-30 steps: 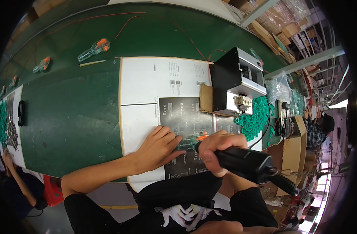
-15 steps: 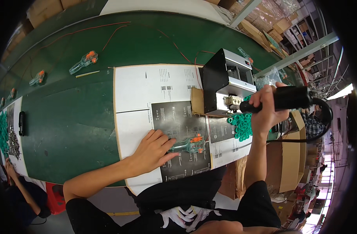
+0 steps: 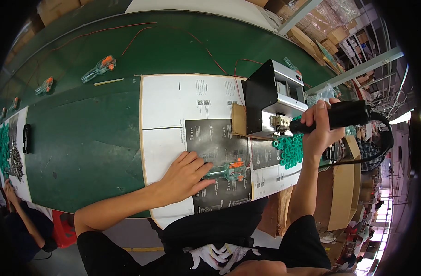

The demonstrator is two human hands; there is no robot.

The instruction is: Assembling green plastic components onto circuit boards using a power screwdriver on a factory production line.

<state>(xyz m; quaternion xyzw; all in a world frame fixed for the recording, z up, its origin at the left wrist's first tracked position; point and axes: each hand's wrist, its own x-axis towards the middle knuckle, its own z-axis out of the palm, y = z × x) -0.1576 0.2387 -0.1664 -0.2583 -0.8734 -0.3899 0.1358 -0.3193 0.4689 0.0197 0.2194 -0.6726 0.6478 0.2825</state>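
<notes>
My left hand (image 3: 186, 174) rests on the printed sheet, thumb and fingers closed about the narrow end of a clear teal plastic device with orange parts (image 3: 233, 170). The device lies flat, its orange end turned to the right. In my right hand (image 3: 323, 130), a thick black electric screwdriver (image 3: 346, 115) is held sideways, its cable trailing off right. Its front end points left at the metal outlet of a black and silver screw feeder (image 3: 261, 99); whether the bit touches it I cannot tell. Green plastic rings (image 3: 291, 152) are heaped under the screwdriver.
White and black printed sheets (image 3: 166, 101) cover part of the green table (image 3: 81, 152). Similar devices (image 3: 100, 69) lie at the far left, by a thin red wire. A cardboard box (image 3: 339, 198) stands at right. Another person's hand (image 3: 10, 193) is by small parts at far left.
The whole view has shifted slightly, with the table things now a little further right. Both hands keep their grips, and the screwdriver is still at the feeder.
</notes>
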